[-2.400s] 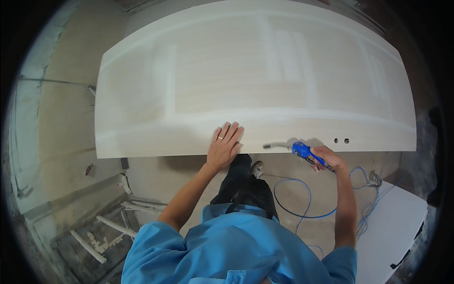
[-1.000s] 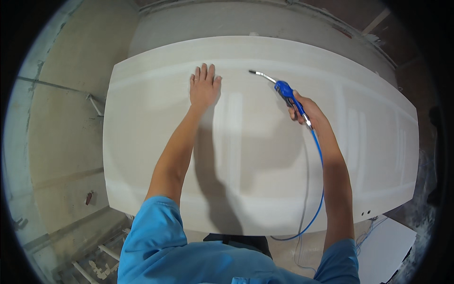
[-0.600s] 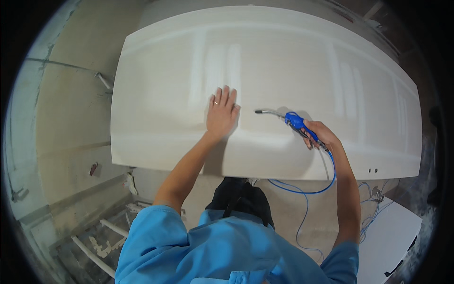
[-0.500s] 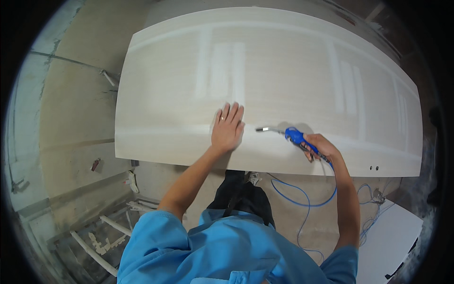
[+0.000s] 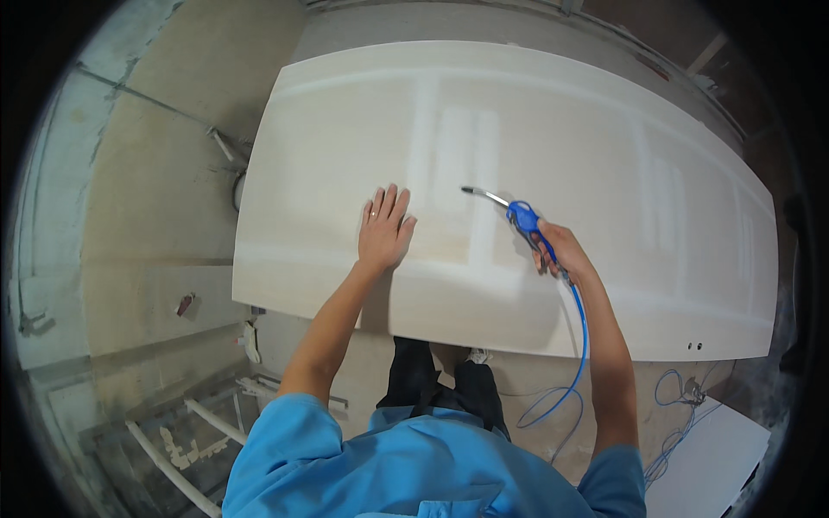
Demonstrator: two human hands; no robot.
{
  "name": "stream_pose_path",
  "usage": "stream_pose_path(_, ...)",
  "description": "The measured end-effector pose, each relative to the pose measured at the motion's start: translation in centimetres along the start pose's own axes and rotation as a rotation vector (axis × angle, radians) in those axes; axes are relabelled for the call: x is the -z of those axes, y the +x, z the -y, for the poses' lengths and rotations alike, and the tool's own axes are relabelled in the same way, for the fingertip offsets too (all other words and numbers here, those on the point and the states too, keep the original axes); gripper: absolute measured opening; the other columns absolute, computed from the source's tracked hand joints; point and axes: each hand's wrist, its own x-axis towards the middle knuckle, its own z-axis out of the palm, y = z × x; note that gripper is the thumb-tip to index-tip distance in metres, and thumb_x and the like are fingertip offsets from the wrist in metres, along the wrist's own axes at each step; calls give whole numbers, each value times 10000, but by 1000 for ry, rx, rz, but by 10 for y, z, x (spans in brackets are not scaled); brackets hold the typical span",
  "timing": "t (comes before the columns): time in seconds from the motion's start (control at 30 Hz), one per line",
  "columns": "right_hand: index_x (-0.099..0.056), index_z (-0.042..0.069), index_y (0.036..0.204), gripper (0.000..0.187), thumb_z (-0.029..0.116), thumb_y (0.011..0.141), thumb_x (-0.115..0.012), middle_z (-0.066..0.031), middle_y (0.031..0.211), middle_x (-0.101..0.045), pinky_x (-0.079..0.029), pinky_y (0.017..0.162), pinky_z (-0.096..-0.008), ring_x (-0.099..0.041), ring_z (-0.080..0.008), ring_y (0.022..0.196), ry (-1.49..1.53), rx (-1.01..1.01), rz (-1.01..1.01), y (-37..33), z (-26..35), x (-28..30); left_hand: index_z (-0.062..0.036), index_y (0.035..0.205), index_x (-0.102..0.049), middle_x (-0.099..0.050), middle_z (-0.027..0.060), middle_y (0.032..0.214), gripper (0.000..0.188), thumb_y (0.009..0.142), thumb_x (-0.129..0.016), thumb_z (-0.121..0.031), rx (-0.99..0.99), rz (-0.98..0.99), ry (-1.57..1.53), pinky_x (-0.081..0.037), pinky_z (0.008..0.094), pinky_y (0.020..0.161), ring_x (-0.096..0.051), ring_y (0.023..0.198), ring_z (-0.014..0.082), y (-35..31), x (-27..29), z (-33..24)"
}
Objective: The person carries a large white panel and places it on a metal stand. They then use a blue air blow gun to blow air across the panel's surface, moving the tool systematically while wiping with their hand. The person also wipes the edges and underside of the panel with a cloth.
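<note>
A large pale door-like panel (image 5: 345, 121) lies flat in front of me, with whiter bands across its surface. On it rests my left hand (image 5: 385, 230), palm down with the fingers stretched, a ring on one of them. My right hand (image 5: 559, 249) is wrapped round the handle of a blue air blow gun (image 5: 523, 217). Its bent metal nozzle points left over the panel, apart from my left hand. From the handle's lower end a blue hose (image 5: 584, 319) loops down past the panel's near edge.
Two small dark holes (image 5: 694, 346) mark the panel's near right corner. Coiled thin hose (image 5: 663, 453) lies on the floor at the right, by a white board (image 5: 721, 449). A rack with pale padded bars (image 5: 216, 423) stands at lower left. A small reddish object (image 5: 185, 304) lies further left.
My left hand has slid left relative to the panel. The blow gun in my right hand has moved left and farther over the panel, with its hose drawn along. The view has shifted.
</note>
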Motion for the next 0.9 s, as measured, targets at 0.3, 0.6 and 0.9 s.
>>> stream_pose_path(0.3,-617,78,989,488,537,1102,-493,-72,648,-662,-355,369,-247,-615,-129,480,210,29,-267,137,85,-7,-179,1605,-443,-367,142,1692,613,1067,-469,-472,-200,15,-26,-190,564,1286,-286,1573,382,197,-36,27)
stream_pose_path(0.6,-566,110,961,446,521,1110,-480,-89,703,-679,-338,363,-247,-594,-131,487,547,162,-469,276,170,-6,-181,1598,-454,-368,125,1697,602,1081,-410,-488,-53,-105,-29,-186,544,1291,-285,1579,360,350,-64,63)
stream_pose_path(0.9,-623,86,886,466,488,1095,-517,-42,641,-652,-373,419,-266,-601,-108,507,-116,61,-339,162,150,-31,-197,1608,-438,-355,144,1700,565,1096,-413,-434,-167,-48,-1,-196,563,1283,-286,1574,395,272,-47,76)
